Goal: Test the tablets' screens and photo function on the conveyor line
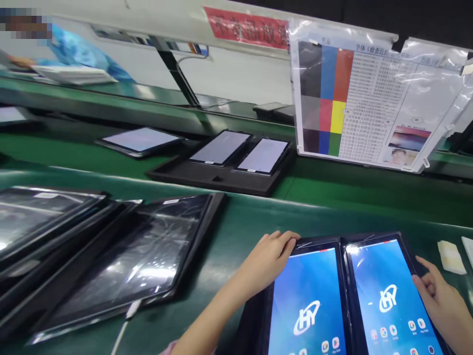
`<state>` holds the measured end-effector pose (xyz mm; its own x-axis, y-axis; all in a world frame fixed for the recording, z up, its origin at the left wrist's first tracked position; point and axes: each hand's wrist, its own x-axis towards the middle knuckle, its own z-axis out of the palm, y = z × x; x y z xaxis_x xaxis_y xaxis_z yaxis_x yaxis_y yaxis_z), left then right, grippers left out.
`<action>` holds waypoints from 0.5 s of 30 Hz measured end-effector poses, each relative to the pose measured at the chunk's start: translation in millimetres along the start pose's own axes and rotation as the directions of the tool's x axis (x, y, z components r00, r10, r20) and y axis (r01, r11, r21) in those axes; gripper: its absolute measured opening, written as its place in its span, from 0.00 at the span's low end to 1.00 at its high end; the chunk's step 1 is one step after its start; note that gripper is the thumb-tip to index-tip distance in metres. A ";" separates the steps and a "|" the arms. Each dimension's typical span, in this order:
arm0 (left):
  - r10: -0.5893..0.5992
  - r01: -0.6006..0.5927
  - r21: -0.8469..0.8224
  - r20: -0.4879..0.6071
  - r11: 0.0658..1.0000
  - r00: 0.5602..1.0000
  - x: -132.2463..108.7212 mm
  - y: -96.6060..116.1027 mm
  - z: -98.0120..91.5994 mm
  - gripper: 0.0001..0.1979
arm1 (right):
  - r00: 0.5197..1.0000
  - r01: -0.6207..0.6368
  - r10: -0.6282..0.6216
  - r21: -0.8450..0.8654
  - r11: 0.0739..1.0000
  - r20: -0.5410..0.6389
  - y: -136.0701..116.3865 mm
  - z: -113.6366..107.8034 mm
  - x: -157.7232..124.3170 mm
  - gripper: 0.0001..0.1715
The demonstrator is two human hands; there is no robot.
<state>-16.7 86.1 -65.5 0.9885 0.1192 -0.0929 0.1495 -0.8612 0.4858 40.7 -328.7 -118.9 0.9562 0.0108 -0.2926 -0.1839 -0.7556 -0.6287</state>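
Two tablets lie side by side in front of me, both lit with blue home screens and a white logo. My left hand (269,257) rests on the top left corner of the left tablet (308,301), fingers curled over its edge. My right hand (441,303) touches the right edge of the right tablet (388,296), its index finger stretched out along the frame.
Dark tablets (121,261) with film lie stacked at the left, a white cable (123,328) plugged into one. A black tray (221,175) with two lit tablets sits on the green belt (332,190). A colour chart sheet (369,103) hangs behind. Pale pads (451,256) lie at the right. Another person's blue sleeve (81,52) shows far left.
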 end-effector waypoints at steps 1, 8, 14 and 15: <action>0.015 -0.015 -0.003 0.031 1.000 0.999 1.1 1.0 -2.1 0.26 | 1.000 0.008 -0.008 0.011 1.000 0.023 2.3 -1.3 -0.8 0.49; 0.019 -0.011 -0.072 0.117 0.997 0.993 -6.8 1.4 -5.1 0.24 | 0.999 -0.045 0.045 -0.023 0.999 -0.012 9.4 -11.7 -9.1 0.47; 0.199 -0.203 -0.009 -0.161 0.979 0.967 -48.2 -16.3 0.8 0.24 | 0.930 0.114 -0.138 -0.092 0.989 -0.340 25.3 -25.6 -30.2 0.36; 0.248 -0.253 0.005 -0.214 0.967 0.945 -58.9 -20.9 1.1 0.24 | 0.916 0.153 -0.174 -0.086 0.985 -0.361 28.3 -26.5 -33.7 0.34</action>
<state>-78.1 96.4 -71.1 0.9757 0.0048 0.2189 -0.1055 -0.8657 0.4893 9.3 -367.9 -107.7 0.9903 -0.0952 0.1012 -0.0153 -0.7985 -0.6018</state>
